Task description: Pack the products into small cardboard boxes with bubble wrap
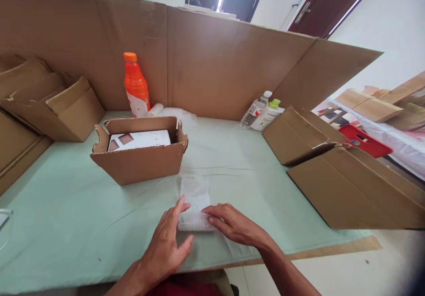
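A strip of clear bubble wrap (195,192) lies on the cloth-covered table in front of me, and its near end is folded or rolled into a thicker bundle (192,227). I cannot make out whether anything is wrapped inside. My left hand (169,236) hovers at the bundle's left side, fingers spread and thumb apart, holding nothing. From the right, my right hand (232,223) rests its stretched fingertips on the right edge of the wrap. Just beyond the left hand stands an open cardboard box (149,165) with a white printed box (149,140) inside.
An orange bottle (135,85) stands behind the box, near more bubble wrap (181,115). A clear bottle (255,112) and a white bottle with green cap (267,116) lean at the back right. Cardboard boxes flank both sides (73,110), (358,189); a cardboard screen (226,61) closes the back.
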Demonstrator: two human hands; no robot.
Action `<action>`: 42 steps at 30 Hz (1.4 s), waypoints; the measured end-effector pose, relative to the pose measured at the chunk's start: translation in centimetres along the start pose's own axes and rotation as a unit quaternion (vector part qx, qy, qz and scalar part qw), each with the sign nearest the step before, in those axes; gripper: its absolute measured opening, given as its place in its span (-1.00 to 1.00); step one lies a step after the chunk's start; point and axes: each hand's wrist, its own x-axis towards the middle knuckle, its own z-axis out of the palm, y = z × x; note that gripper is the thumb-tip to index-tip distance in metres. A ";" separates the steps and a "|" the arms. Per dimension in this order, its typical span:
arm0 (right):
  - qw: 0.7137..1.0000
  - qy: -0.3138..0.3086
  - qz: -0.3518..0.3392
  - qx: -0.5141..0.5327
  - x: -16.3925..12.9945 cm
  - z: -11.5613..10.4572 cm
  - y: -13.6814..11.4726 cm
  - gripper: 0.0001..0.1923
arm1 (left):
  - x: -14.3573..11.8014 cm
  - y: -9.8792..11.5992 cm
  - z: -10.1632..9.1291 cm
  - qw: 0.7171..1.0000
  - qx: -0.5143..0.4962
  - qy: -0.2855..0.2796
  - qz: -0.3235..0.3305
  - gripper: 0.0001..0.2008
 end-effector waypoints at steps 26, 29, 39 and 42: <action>0.992 0.050 0.029 0.116 0.3 4.3 0.8 -0.69 | -0.8 -0.9 0.1 0.996 0.084 0.013 -0.024 -0.40; 0.988 0.128 0.065 0.059 2.0 4.6 1.0 -0.69 | 0.3 -1.7 0.4 0.988 0.117 0.004 -0.105 -0.44; 0.983 0.184 -0.010 -0.004 4.2 6.2 1.8 -0.83 | 0.7 -3.1 -0.7 0.990 0.077 0.060 -0.106 -0.32; 0.981 0.150 0.002 0.124 3.4 6.1 0.4 -0.86 | 0.5 -2.5 -1.7 0.981 -0.083 0.011 -0.174 -0.17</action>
